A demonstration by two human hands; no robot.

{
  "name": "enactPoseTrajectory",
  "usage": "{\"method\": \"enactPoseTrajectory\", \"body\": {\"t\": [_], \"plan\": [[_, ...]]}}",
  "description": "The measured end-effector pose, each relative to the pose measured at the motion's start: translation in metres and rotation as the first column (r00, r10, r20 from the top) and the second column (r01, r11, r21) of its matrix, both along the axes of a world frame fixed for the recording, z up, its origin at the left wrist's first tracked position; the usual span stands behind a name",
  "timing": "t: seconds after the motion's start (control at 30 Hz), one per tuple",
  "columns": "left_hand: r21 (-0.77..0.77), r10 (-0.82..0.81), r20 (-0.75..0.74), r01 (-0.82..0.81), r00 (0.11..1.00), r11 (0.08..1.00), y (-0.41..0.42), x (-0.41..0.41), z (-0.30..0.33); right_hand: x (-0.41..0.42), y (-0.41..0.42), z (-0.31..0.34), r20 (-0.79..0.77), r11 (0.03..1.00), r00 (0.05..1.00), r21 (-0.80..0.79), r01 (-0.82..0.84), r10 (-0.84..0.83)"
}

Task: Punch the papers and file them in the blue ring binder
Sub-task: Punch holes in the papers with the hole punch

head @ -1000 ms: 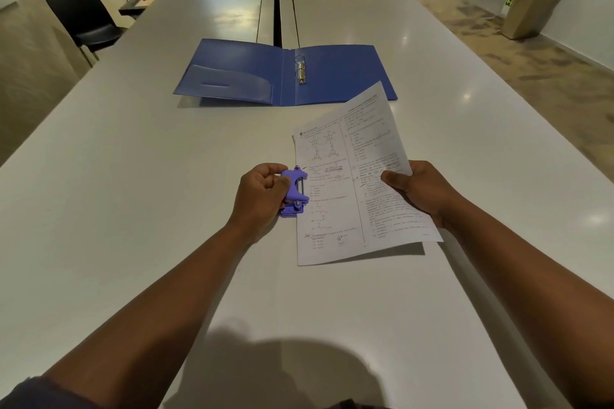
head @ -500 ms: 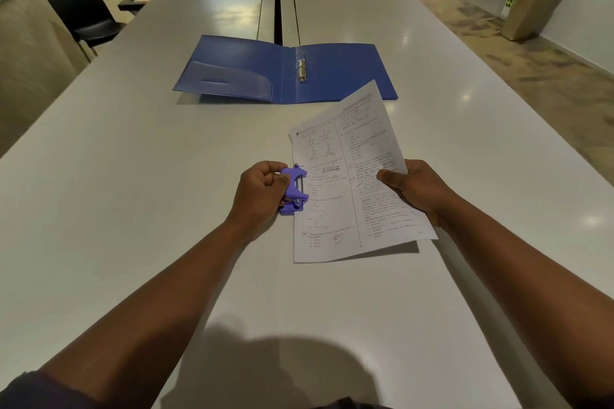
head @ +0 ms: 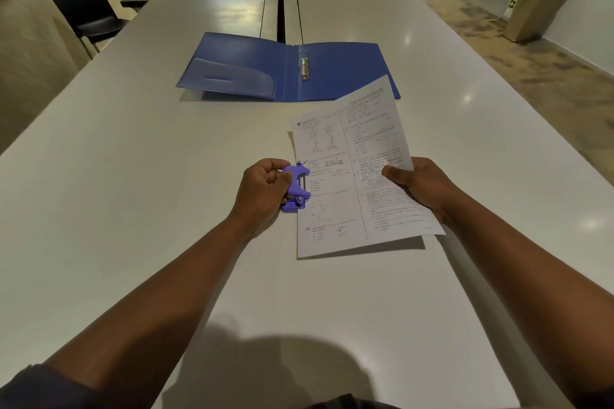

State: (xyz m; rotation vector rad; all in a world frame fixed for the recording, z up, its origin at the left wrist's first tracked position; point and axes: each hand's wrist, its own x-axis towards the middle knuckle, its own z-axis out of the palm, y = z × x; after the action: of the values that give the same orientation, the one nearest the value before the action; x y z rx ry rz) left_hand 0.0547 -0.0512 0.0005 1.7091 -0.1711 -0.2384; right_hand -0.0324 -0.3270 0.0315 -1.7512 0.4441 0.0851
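Note:
The blue ring binder [head: 345,73] lies open and flat on the white table, its metal rings [head: 304,66] standing at the spine. My left hand [head: 264,191] grips a small purple hole punch [head: 295,188] resting on the table. The left edge of a printed paper [head: 352,176] sits in the punch's slot. My right hand [head: 422,186] pinches the paper's right edge, thumb on top, and holds that side slightly off the table.
The long white table [head: 149,176] has a cable slot [head: 281,13] running down its middle behind the binder. A black chair [head: 83,7] stands at the far left. A potted plant [head: 545,0] stands on the floor at the far right.
Hands, punch and paper hold nearly the same pose; the paper has only shifted slightly in the view.

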Motion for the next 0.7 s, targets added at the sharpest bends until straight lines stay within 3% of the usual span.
{"method": "enactPoseTrajectory", "body": {"t": [0.7], "plan": [[-0.049, 0.011, -0.046, -0.013, 0.999, 0.999, -0.0006, 0.0010, -0.0014, 0.0008, 0.0026, 0.0018, -0.022, 1.000, 1.000, 0.023, -0.006, 0.006]]}}
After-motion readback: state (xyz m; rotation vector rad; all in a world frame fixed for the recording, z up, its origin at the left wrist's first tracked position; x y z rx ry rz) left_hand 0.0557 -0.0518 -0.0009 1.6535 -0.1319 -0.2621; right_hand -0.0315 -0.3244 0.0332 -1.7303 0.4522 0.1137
